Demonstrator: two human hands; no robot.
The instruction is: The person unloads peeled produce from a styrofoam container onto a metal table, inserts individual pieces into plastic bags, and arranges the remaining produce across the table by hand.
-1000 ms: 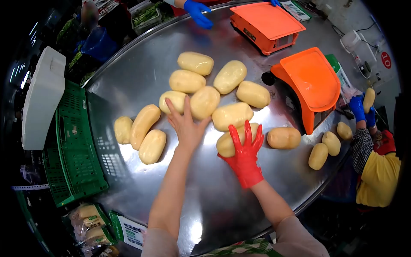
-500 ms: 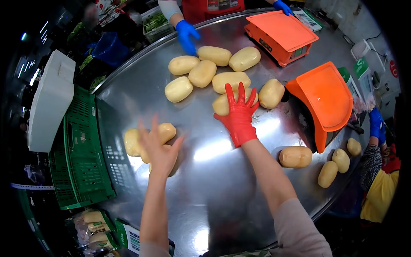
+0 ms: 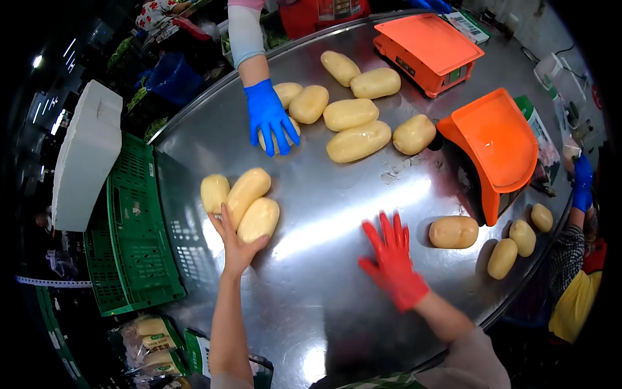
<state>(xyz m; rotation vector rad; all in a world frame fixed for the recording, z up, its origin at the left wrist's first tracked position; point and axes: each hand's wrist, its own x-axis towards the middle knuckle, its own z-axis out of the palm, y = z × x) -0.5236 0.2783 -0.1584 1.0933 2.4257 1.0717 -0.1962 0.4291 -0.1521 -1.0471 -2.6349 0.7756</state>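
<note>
My bare left hand rests against the near end of a pale yellow potato-like vegetable, thumb and fingers on either side of it. Two more, a long one and a shorter one, lie beside it. My right hand, in a red glove, is over the metal table with fingers spread and nothing in it. Farther back lies a loose group of these vegetables, among them one at the near side. A single one lies right of my right hand.
A co-worker's blue-gloved hand covers a vegetable at the back. Two orange scales stand at the right and back right. A green crate and white foam box are at left, bagged vegetables below. Another person works at right.
My right hand has left the back group and moved toward me. My left hand has settled on the nearest vegetable at left. The co-worker's blue-gloved hand has reached farther in over the group.
</note>
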